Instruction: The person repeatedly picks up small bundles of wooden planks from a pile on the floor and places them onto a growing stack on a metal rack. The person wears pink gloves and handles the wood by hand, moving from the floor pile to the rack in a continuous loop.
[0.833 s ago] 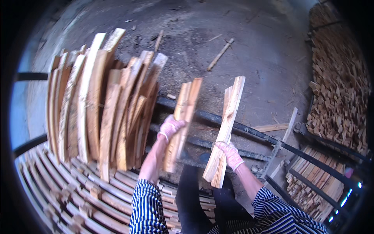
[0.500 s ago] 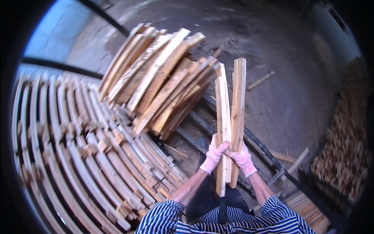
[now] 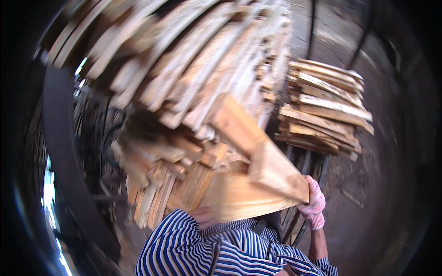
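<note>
Several wooden boards point(image 3: 262, 198) fan out across my front, smeared by motion at their left ends. One board point(image 3: 235, 122) slants up and to the left over the stacked wood. My right hand point(image 3: 315, 200), in a pink and white knit glove, closes round the boards' right ends, where they come together. My left forearm reaches in behind the lower board at its left side. That board hides my left hand, so its fingers and grip do not show.
Tall rows of stacked slats point(image 3: 207, 60) rise at the far left and middle. A smaller pile of rough boards point(image 3: 327, 108) lies to the right, beside dark metal rails point(image 3: 301, 172). Cut pieces point(image 3: 156, 193) are heaped at the left. A dark upright beam point(image 3: 64, 152) stands further left.
My view has swung left, so the stacks sit further right and the slats loom larger. The boards, upright before me earlier, now spread sideways. My left hand has gone behind them.
</note>
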Action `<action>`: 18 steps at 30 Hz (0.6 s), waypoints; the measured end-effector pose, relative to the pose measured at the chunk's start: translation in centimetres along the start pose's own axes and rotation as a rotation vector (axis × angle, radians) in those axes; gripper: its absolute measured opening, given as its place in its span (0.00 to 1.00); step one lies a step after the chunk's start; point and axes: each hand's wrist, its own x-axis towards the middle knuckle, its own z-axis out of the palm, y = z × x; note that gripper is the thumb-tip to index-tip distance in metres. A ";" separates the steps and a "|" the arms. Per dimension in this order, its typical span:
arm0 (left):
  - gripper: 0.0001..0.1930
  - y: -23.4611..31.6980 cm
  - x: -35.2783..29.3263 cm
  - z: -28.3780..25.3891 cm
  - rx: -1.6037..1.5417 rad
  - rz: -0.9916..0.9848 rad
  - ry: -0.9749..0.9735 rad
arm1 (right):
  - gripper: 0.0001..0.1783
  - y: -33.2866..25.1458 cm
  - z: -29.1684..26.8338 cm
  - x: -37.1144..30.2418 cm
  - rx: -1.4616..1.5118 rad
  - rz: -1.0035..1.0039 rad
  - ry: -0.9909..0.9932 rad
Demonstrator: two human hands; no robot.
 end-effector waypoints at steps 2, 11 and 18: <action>0.43 2.2 -6.7 -0.9 0.120 -0.003 0.132 | 0.47 -5.3 -0.1 2.5 -0.047 -0.157 -0.118; 0.37 1.6 -24.0 -3.5 0.374 -0.117 0.789 | 0.57 -25.4 6.0 9.0 0.086 -0.367 -0.823; 0.46 9.1 -23.2 -26.1 0.695 -0.297 1.422 | 0.33 -39.1 14.8 22.0 -0.181 -0.501 -0.426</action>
